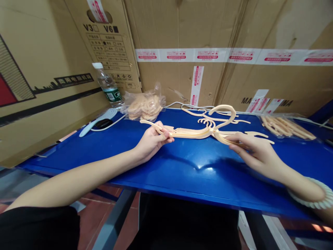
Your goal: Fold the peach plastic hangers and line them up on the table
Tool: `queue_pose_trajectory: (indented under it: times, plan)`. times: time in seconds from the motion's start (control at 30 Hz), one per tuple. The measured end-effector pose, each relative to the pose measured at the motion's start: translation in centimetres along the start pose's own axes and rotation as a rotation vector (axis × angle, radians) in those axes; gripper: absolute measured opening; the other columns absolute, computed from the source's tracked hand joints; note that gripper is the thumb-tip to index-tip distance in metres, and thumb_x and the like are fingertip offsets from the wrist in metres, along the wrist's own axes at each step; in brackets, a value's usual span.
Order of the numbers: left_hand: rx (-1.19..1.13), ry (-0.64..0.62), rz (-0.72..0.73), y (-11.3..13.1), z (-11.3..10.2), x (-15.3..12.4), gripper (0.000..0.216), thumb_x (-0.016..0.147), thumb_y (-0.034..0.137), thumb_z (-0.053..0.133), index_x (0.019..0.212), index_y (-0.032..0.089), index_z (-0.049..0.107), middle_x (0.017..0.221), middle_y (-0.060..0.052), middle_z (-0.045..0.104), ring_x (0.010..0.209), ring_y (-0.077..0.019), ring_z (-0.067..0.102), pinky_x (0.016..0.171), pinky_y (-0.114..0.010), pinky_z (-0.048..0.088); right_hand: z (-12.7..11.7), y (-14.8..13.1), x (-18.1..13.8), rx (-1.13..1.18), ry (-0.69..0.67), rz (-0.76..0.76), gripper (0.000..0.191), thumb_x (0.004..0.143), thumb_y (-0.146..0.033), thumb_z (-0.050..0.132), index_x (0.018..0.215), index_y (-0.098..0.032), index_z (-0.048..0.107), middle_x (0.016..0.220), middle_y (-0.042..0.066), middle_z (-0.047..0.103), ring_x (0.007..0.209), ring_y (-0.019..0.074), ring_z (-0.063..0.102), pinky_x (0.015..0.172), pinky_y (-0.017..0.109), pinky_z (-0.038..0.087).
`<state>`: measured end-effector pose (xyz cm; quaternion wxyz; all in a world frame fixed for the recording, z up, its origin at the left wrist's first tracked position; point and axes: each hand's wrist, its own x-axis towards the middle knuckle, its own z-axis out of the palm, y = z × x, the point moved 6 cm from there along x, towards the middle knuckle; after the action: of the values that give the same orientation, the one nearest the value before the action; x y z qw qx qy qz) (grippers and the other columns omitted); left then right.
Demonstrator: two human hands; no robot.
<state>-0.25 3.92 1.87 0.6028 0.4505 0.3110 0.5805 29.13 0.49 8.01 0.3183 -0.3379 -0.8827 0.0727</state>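
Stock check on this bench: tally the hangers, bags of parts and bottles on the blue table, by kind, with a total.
Cream hangers: 2. The held hanger is pinched by the left hand and right hand; the second hanger lies behind it.
Clear bags of cream parts: 2, the left bag and the right bag.
Water bottle: 1
Total: 5

Glossy blue surface [182, 170], light glare near middle. Stacked brown cardboard boxes [260, 31] close behind and along left, forming backdrop; white-and-red tape band [208, 55] across rear ones. Left box bears black skyline print. Grey metal frame leg [116, 222] beneath. Reddish-brown tiled floor [96, 208] below.
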Motion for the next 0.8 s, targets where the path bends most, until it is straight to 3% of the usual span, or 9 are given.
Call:
queue_pose_trajectory:
  times: [0.13, 0.23, 0.3, 0.43, 0.53, 0.67, 0.8]
  plan:
    - [0.033, 0.039, 0.026, 0.3, 0.1, -0.2, 0.041, 0.067, 0.029, 0.095, 0.077, 0.014, 0.059, 0.086, -0.004, 0.073, 0.081, -0.0152, 0.074, 0.076, -0.022, 0.059, -0.7, 1.1, 0.2, 0.114, 0.046, 0.155, 0.023, 0.100, -0.044, 0.059, 0.111, -0.024, 0.066, 0.090, 0.005, 0.072, 0.070, 0.0215, 0.065, 0.058, 0.031, 0.051]
    - [0.186, -0.062, 0.008, 0.3, 0.9, -0.9, 0.029, 0.081, 0.036, 0.084, 0.089, 0.014, 0.066, 0.093, -0.006, 0.074, 0.084, -0.0183, 0.075, 0.078, -0.028, 0.061, -1.5, 2.4, 0.4, 0.153, 0.074, 0.244, 0.028, 0.098, -0.049, 0.061, 0.109, -0.023, 0.063, 0.077, 0.002, 0.066, 0.061, 0.0196, 0.059, 0.054, 0.030, 0.046]
    - [0.432, -0.252, 0.072, 0.4, 2.3, -1.9, 0.021, 0.091, 0.035, 0.072, 0.096, 0.014, 0.068, 0.097, -0.009, 0.074, 0.085, -0.0199, 0.074, 0.078, -0.032, 0.061, -1.7, 3.2, 0.4, 0.141, 0.030, 0.262, 0.030, 0.098, -0.051, 0.059, 0.110, -0.023, 0.060, 0.073, 0.001, 0.063, 0.059, 0.0194, 0.057, 0.055, 0.031, 0.045]
    - [1.003, -0.765, 0.611, 0.8, 6.2, -5.8, 0.013, 0.096, 0.022, 0.062, 0.106, 0.016, 0.069, 0.112, -0.013, 0.074, 0.111, -0.0266, 0.069, 0.100, -0.043, 0.056, -0.8, 4.2, 0.2, 0.056, -0.181, 0.222, 0.029, 0.101, -0.048, 0.053, 0.115, -0.023, 0.057, 0.075, 0.000, 0.063, 0.063, 0.0202, 0.057, 0.060, 0.031, 0.043]
    - [1.213, -0.991, 0.797, 0.0, 7.2, -7.7, 0.019, 0.100, 0.025, 0.057, 0.114, 0.017, 0.067, 0.123, -0.014, 0.072, 0.126, -0.0300, 0.061, 0.109, -0.046, 0.050, 0.3, 4.4, -0.2, -0.024, -0.299, 0.199, 0.024, 0.103, -0.044, 0.048, 0.111, -0.023, 0.058, 0.080, 0.002, 0.065, 0.069, 0.0219, 0.060, 0.065, 0.032, 0.044]
    - [1.337, -0.947, 0.757, -0.4, 6.5, -7.0, 0.027, 0.102, 0.029, 0.053, 0.124, 0.017, 0.064, 0.136, -0.016, 0.065, 0.133, -0.0311, 0.056, 0.114, -0.050, 0.045, 1.3, 3.9, -0.2, -0.106, -0.337, 0.143, 0.021, 0.102, -0.039, 0.049, 0.098, -0.022, 0.060, 0.092, 0.007, 0.068, 0.081, 0.0246, 0.064, 0.072, 0.035, 0.046]
    - [1.444, -0.844, 0.588, -0.9, 5.3, -5.7, 0.036, 0.104, 0.036, 0.050, 0.135, 0.021, 0.059, 0.150, -0.015, 0.055, 0.140, -0.0326, 0.049, 0.120, -0.058, 0.035, 1.3, 3.6, -0.1, -0.215, -0.289, 0.080, 0.018, 0.100, -0.033, 0.050, 0.094, -0.021, 0.062, 0.093, 0.009, 0.067, 0.084, 0.0260, 0.063, 0.073, 0.036, 0.045]
